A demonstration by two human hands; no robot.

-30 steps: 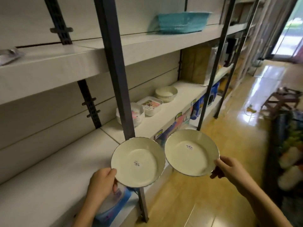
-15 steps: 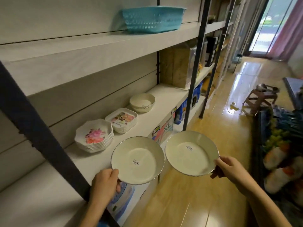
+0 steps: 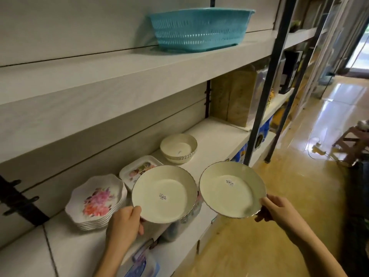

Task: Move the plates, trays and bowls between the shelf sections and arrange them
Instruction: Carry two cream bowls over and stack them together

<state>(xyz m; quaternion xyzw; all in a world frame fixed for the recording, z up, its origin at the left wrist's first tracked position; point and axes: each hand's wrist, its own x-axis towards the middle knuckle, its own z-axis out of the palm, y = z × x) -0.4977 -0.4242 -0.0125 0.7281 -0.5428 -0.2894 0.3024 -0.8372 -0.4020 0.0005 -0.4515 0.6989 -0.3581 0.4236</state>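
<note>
My left hand (image 3: pixel 124 221) grips the near rim of a cream plate (image 3: pixel 164 193) with a price sticker, held over the front edge of the white middle shelf (image 3: pixel 215 140). My right hand (image 3: pixel 274 209) pinches the rim of a second cream plate (image 3: pixel 231 189), held out over the aisle floor. On the shelf behind stand a stack of flowered scalloped plates (image 3: pixel 97 200), a stack of square printed trays (image 3: pixel 137 170) partly hidden by the left plate, and a stack of cream bowls (image 3: pixel 178 147).
A teal plastic basket (image 3: pixel 199 29) sits on the upper shelf. A dark upright post (image 3: pixel 263 96) stands at the shelf's front right. Brown boxes (image 3: pixel 233 94) fill the shelf's far end. Packaged goods lie on the lower shelf (image 3: pixel 175 246). A stool (image 3: pixel 353 142) stands on the glossy floor.
The view has swung right along the shelving, so a near post left the frame and the stacked dishes came closer. Both hands keep the same hold on their plates.
</note>
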